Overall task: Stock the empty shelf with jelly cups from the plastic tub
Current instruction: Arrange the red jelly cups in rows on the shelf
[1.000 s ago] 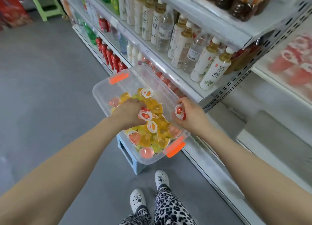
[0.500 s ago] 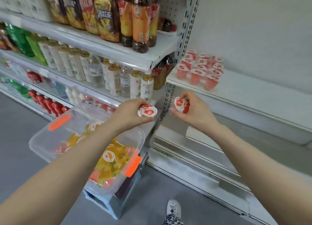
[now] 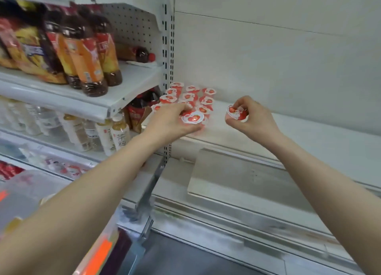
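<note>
To do this step well, each cup should land upright, lid up, snug against the cluster of jelly cups point(image 3: 189, 95) standing on the shelf point(image 3: 309, 134), and be let go only once its base sits flat.

The left hand point(image 3: 173, 121) pinches a red jelly cup point(image 3: 192, 117) between thumb and curled fingers at the cluster's front edge. The right hand point(image 3: 254, 120) pinches a second cup point(image 3: 236, 112) the same way, to the right of the cluster and apart from it. The plastic tub point(image 3: 24, 194) shows only as a blur, well below and left of the cluster.
</note>
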